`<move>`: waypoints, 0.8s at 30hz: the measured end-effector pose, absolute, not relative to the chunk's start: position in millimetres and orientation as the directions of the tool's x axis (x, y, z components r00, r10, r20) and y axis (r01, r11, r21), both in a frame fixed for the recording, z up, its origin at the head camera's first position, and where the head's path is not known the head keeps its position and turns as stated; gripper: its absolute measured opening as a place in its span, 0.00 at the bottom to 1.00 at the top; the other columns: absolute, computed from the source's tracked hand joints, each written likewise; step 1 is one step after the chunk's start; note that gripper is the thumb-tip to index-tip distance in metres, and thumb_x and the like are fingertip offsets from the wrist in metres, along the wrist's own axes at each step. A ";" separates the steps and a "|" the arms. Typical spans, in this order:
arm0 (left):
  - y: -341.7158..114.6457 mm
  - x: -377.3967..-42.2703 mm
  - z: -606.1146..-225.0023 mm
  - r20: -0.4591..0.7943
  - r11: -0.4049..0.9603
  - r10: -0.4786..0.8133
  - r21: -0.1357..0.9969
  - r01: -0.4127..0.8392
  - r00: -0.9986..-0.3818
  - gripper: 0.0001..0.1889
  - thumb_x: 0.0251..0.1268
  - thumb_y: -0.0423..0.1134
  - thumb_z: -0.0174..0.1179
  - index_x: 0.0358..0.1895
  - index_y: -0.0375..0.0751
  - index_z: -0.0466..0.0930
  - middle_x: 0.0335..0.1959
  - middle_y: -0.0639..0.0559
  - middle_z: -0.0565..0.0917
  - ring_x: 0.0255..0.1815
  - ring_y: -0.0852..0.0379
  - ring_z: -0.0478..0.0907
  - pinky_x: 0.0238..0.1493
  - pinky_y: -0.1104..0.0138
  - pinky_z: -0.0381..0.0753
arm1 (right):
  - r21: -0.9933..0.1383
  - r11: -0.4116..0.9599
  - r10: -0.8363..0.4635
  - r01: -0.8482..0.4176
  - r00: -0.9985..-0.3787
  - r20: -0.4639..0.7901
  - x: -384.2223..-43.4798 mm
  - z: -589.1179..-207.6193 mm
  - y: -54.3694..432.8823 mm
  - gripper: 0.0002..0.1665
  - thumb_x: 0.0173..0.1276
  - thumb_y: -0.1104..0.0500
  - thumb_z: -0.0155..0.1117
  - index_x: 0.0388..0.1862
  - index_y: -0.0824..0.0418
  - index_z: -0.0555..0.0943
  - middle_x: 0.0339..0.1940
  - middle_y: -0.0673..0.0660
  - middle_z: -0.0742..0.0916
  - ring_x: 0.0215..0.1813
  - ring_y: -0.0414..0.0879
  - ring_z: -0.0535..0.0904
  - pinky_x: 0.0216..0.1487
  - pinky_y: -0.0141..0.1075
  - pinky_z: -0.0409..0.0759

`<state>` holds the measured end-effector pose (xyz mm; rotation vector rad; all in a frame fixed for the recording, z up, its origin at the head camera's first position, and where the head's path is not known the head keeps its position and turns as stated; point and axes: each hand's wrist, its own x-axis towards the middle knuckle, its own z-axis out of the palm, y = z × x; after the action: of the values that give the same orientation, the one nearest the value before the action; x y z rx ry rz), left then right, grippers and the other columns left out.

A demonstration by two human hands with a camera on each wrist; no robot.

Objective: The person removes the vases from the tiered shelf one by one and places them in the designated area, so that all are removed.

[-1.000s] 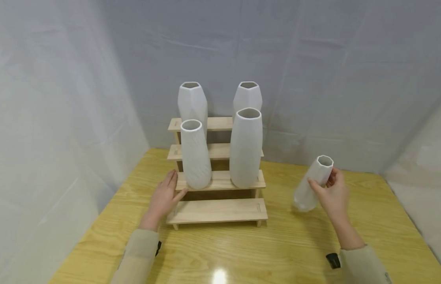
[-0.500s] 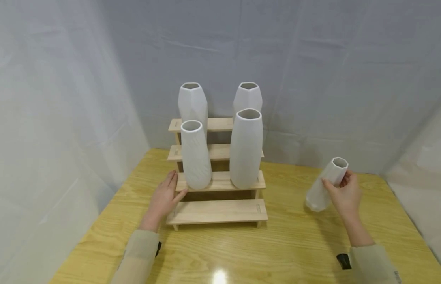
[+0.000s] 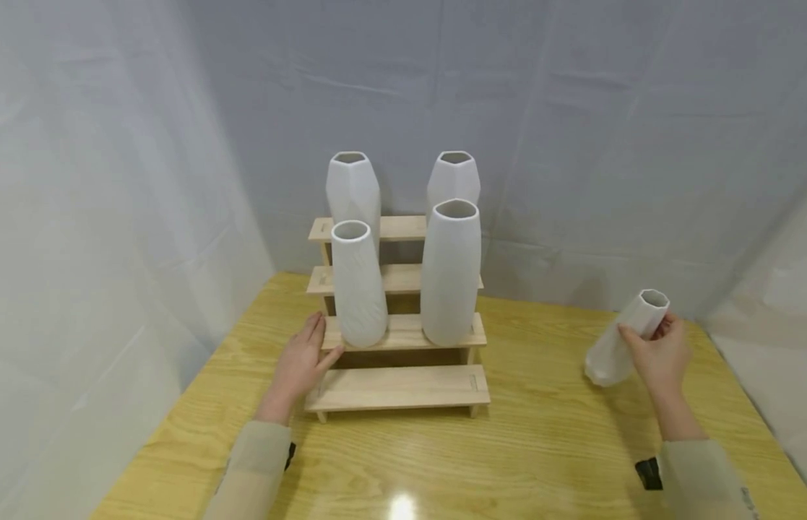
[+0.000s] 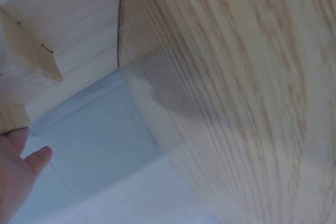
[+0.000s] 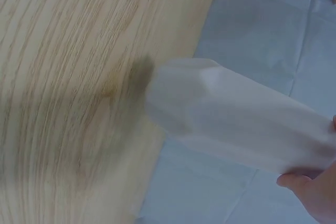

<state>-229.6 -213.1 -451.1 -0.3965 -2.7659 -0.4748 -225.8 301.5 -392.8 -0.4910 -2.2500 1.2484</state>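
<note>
My right hand grips a slim white vase near its mouth, thumb on the near side. The vase leans, its mouth up and to the right; in the right wrist view its faceted lower end is over the table. My left hand rests at the left end of the stepped wooden stand, fingers extended against the second shelf from the bottom. On that shelf stand a carved white vase and a taller smooth one. Behind them are two angular white vases, their bases hidden.
The yellow wood-grain table extends around the stand. A grey cloth hangs behind it, with pale cloth at both sides. The stand's bottom shelf is bare.
My right hand has carried the slim vase to the right, away from the stand, keeping it tilted. My left hand and the vases on the stand have stayed put.
</note>
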 end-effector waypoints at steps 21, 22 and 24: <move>-213.0 -226.8 -448.8 0.331 0.904 0.207 0.296 0.310 -0.921 0.39 0.64 0.57 0.44 0.64 0.24 0.52 0.65 0.33 0.53 0.65 0.40 0.51 0.58 0.46 0.58 | -0.845 0.474 0.668 0.249 -0.727 0.161 -242.0 -397.1 352.8 0.38 0.53 0.56 0.62 0.60 0.69 0.59 0.45 0.57 0.72 0.40 0.44 0.69 0.46 0.32 0.72; -212.9 -227.1 -448.9 0.334 0.902 0.209 0.297 0.313 -0.919 0.39 0.64 0.57 0.44 0.64 0.24 0.52 0.65 0.33 0.54 0.65 0.40 0.51 0.58 0.46 0.58 | -0.843 0.477 0.675 0.249 -0.718 0.169 -242.1 -397.4 355.4 0.38 0.53 0.56 0.62 0.59 0.69 0.59 0.44 0.56 0.73 0.39 0.43 0.69 0.44 0.31 0.72; -212.9 -228.2 -449.5 0.343 0.901 0.211 0.294 0.318 -0.915 0.39 0.64 0.57 0.45 0.64 0.24 0.52 0.65 0.33 0.54 0.64 0.40 0.52 0.58 0.46 0.58 | -0.842 0.482 0.687 0.242 -0.701 0.192 -242.5 -397.8 361.0 0.36 0.53 0.56 0.62 0.57 0.69 0.60 0.41 0.54 0.72 0.35 0.39 0.67 0.41 0.30 0.70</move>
<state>-228.2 -212.9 -449.5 -0.3940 -2.7616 -0.5008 -242.5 361.0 -397.8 -0.7661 -2.2174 1.1429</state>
